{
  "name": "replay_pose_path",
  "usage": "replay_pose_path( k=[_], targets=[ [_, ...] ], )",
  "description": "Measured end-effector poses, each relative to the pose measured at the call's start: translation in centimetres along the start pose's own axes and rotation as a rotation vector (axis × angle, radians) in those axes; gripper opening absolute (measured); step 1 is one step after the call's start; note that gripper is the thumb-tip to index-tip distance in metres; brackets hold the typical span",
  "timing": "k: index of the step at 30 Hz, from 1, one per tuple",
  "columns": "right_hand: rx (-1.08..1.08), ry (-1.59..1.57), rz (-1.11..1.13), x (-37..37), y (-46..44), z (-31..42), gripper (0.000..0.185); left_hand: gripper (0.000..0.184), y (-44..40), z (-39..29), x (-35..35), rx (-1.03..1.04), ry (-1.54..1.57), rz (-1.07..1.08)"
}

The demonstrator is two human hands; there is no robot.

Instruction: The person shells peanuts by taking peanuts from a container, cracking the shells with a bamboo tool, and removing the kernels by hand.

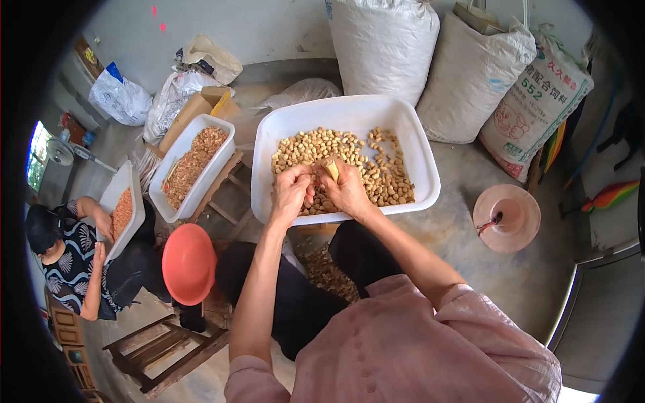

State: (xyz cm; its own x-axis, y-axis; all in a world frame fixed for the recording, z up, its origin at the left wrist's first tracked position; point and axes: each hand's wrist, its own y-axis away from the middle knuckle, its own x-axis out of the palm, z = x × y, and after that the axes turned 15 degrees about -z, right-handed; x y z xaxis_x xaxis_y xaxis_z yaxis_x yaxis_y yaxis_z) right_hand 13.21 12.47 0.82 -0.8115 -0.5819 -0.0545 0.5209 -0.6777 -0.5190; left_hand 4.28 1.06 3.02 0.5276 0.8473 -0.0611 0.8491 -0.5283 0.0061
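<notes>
A white plastic tub [336, 111] in front of me holds a layer of unshelled peanuts [312, 146]. Above its near side my two hands almost meet. My left hand [291, 193] is closed, its fingertips pinched together; what lies in the pinch is too small to make out. My right hand [348, 191] is wrapped round a pale tan tool, like a split piece of wood or bamboo [331, 169], whose end sticks up past the thumb. More peanuts lie beneath and around both hands.
Broken shells [326, 269] lie on the floor between my legs. Left are a tub of reddish kernels [195, 164], a red basin [189, 263] and a wooden stool [164, 349]. A seated person [74, 262] works at another tub. Full sacks [383, 47] and a pink bucket [507, 218] stand right.
</notes>
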Motion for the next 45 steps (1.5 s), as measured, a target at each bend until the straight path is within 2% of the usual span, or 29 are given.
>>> replay_pose_path(
  k=[7, 9, 13, 16, 17, 20, 21, 24, 25, 28, 29, 32, 36, 37, 40, 44, 45],
  targets=[
    [0.007, 0.076, 0.033, -0.1, -0.3, 0.6, 0.01, 0.022, -1.8, -0.5, -0.7, 0.016, -0.11, 0.133],
    [0.054, 0.039, 0.03, 0.3, -0.3, 0.2, 0.009, 0.022, -1.9, -0.4, -0.9, -0.015, -0.042, 0.135],
    [-0.059, 0.095, 0.051, 0.4, -0.3, 0.6, 0.008, 0.023, -1.5, 0.6, -0.6, -0.061, 0.171, 0.105],
    [-0.033, 0.033, 0.131, 0.4, -0.3, 0.7, 0.007, 0.033, -1.2, -0.6, -0.1, -0.084, 0.185, 0.059],
    [0.042, -0.043, 0.152, 0.4, -0.3, 0.7, 0.007, 0.042, -0.9, -1.4, -0.1, -0.065, 0.153, 0.044],
    [0.114, -0.061, 0.172, 0.5, -0.2, 2.1, 0.008, 0.042, -1.2, -1.4, -0.4, -0.069, 0.081, 0.05],
    [0.273, -0.132, 0.165, 0.5, -0.2, 3.0, 0.007, 0.038, -1.1, -1.6, -0.4, -0.088, 0.116, 0.039],
    [0.411, -0.104, 0.091, 0.2, -0.7, 4.0, 0.009, 0.037, -0.5, -3.0, -0.9, -0.072, 0.055, 0.068],
    [0.416, -0.087, 0.107, 0.0, -1.0, 4.2, 0.016, 0.03, -0.5, -3.0, -1.0, -0.009, -0.063, 0.075],
    [0.389, 0.078, 0.021, 0.0, -1.1, 2.7, 0.025, 0.027, -0.1, -2.9, -2.6, 0.123, -0.152, 0.286],
    [0.405, 0.105, 0.016, 0.0, -1.2, 2.4, 0.029, 0.026, 0.2, -3.2, -3.2, 0.107, -0.207, 0.37],
    [0.373, 0.097, 0.025, 0.4, -1.2, 1.7, 0.03, 0.027, 1.6, -4.3, -4.8, -0.144, -0.304, 0.715],
    [0.453, 0.295, 0.119, -0.1, -1.4, 1.1, 0.034, 0.031, 2.7, -4.6, -4.9, -0.21, -0.503, 0.8],
    [0.384, 0.393, 0.12, 0.0, -1.4, 0.9, 0.037, 0.031, 2.6, -4.9, -5.0, -0.237, -0.552, 0.758],
    [0.226, 0.634, 0.188, 0.0, -1.3, 0.1, 0.039, 0.03, 1.6, -3.7, -5.1, -0.137, -0.436, 0.614],
    [0.266, 0.501, 0.29, -0.4, -1.1, 0.0, 0.036, 0.018, -0.1, -0.9, -3.1, 0.201, -0.409, 0.312],
    [0.281, 0.333, 0.237, -0.3, -1.0, 0.0, 0.036, 0.017, -0.2, -0.8, -2.6, 0.213, -0.469, 0.311]
  ],
)
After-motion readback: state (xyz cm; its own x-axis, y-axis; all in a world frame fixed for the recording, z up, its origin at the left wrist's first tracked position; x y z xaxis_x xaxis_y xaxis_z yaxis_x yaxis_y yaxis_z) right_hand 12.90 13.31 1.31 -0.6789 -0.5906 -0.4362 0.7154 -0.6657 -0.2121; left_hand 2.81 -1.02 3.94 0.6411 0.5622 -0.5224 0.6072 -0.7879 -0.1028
